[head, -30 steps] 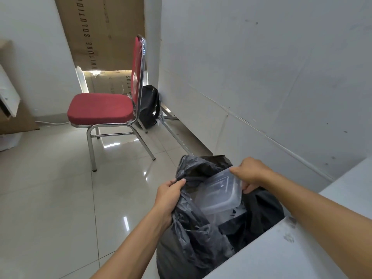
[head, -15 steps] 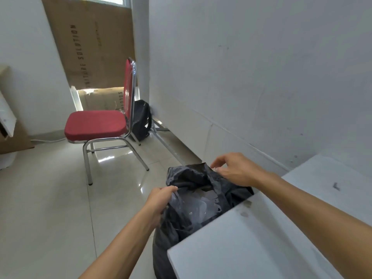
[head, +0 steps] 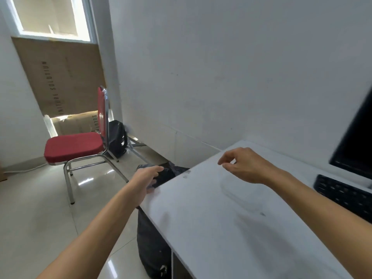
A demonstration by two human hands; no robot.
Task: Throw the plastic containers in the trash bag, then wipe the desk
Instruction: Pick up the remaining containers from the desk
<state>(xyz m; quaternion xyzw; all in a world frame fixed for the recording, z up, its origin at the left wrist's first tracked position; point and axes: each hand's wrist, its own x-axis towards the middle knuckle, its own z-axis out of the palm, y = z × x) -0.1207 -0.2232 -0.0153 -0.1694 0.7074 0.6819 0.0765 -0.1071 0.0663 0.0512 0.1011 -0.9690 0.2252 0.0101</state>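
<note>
One white desk (head: 221, 218) nearest, smudged, filling the lower right. One black trash bag (head: 153, 248) stands on the floor against its left end, mouth just past the desk corner; I cannot see inside it.

Two hands in view. Left hand (head: 147, 178) at the bag's mouth, thumb straight over the rim. It is blurred, so I cannot tell whether the fingers pinch the plastic. Right hand (head: 247, 166) hovers above the desk, fingers loosely curled, holding nothing.

Further right: one dark keyboard (head: 342, 194), one monitor (head: 358, 141) behind it.

Beyond, I count one red chair (head: 74, 146), one black backpack (head: 116, 137) at the wall behind it, and cardboard sheets (head: 60, 81) under one window (head: 52, 17).
</note>
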